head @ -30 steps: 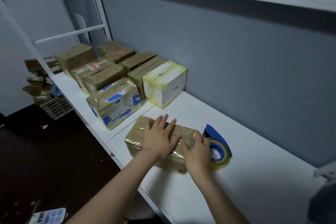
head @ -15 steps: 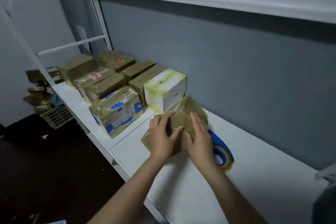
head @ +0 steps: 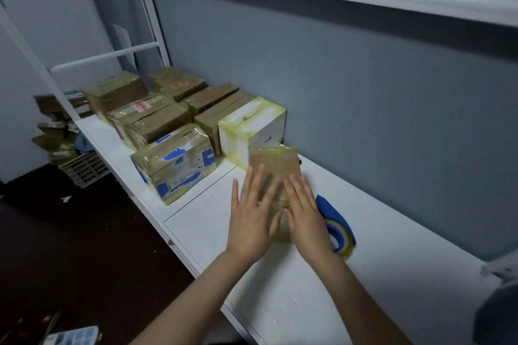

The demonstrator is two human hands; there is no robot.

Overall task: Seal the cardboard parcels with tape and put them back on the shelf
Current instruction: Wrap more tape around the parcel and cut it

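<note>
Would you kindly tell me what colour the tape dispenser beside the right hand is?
The tape dispenser is blue; the head view shows it best.

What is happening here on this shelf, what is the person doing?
A person presses the left hand and the right hand flat on a small brown cardboard parcel wrapped in clear tape, which lies on the white shelf. A roll of clear tape with blue parts lies beside the right hand. More taped cardboard parcels stand in rows farther along the shelf.

Tape roll (head: 340,235) right of parcel (head: 273,168)
</note>
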